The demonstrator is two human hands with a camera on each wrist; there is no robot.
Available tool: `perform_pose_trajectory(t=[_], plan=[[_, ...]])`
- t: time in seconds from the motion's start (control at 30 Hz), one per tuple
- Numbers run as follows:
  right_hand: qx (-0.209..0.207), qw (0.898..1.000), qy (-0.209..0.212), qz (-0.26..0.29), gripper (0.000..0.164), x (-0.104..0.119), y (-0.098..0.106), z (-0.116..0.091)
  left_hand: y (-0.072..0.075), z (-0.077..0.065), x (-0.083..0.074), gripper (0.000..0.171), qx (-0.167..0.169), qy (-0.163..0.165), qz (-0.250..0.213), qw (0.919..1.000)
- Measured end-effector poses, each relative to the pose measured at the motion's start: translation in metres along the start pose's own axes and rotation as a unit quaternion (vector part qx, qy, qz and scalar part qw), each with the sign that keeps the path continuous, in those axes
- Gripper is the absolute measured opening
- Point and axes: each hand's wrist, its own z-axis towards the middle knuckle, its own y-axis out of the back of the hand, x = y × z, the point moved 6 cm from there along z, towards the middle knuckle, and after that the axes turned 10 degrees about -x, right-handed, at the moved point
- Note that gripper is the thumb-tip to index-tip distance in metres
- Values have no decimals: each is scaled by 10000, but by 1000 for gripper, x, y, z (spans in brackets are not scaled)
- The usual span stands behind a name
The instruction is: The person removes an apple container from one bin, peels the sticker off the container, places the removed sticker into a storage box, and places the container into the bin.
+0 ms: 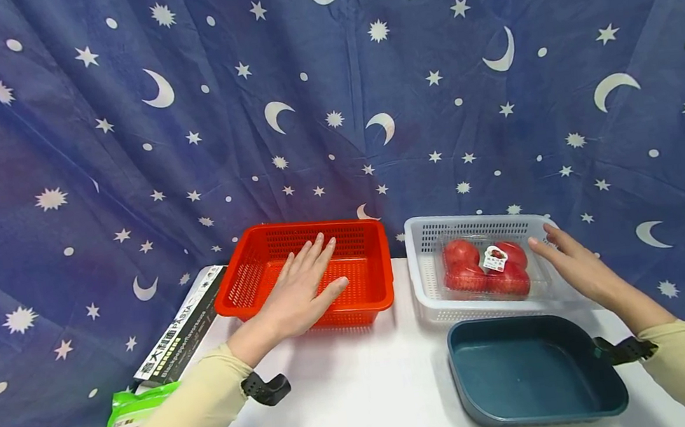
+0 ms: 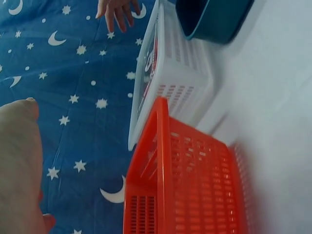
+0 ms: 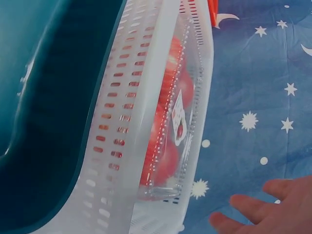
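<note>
My left hand (image 1: 298, 299) hovers over the front of a red perforated basket (image 1: 353, 279), fingers spread and straight, holding nothing. The basket's inside is bare. At the right end of a white perforated basket (image 1: 416, 272), my right hand (image 1: 580, 271) is held with relaxed fingers and an empty grasp. Inside the white basket lies a clear plastic box of red tomatoes (image 1: 465, 277) with a white label on top. In the right wrist view, the fingers (image 3: 253, 207) are apart from the tomato box. Below the right hand stands a dark teal tub (image 1: 525, 369) with nothing in it.
A black-and-white pasta box (image 1: 181, 330) lies left of the red basket, against the curtain. Nearer, a green bag (image 1: 130, 414) is partly hidden by the left sleeve. A blue star-and-moon curtain (image 1: 309, 147) hangs behind the white table (image 1: 350, 396).
</note>
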Motion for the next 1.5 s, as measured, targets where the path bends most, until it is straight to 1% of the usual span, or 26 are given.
perform_pose_trajectory(t=[0.2, 0.5, 0.63, 0.9, 1.03, 1.17, 1.37, 1.5], plan=[[-2, 9998, -90, 189, 98, 3, 0, 1, -9, 1, -16, 81, 3, -207, -225, 9995], [-62, 9985, -319, 439, 96, 2, 2, 2, -28, 3, -44, 77, 104, -504, -549, 9972], [-24, 9982, -356, 480, 94, 0, 0, 6, -39, 1, -58, 76, 236, -578, -735, 9953], [35, 9973, -427, 597, 85, -3, -2, 10, -64, -2, -83, 73, 562, -773, -1027, 9901], [34, 9969, -467, 629, 83, -5, -3, 11, -79, -5, -93, 72, 766, -780, -1119, 9877], [13, 9959, -568, 704, 83, -6, -4, 12, -93, -8, -98, 70, 873, -731, -1157, 9867], [115, 9917, -944, 864, 84, -11, -6, 13, -106, -10, -102, 68, 910, -584, -1292, 9857], [146, 9889, -1111, 980, 84, -14, -6, 14, -115, -8, -101, 68, 844, -340, -1435, 9855]])
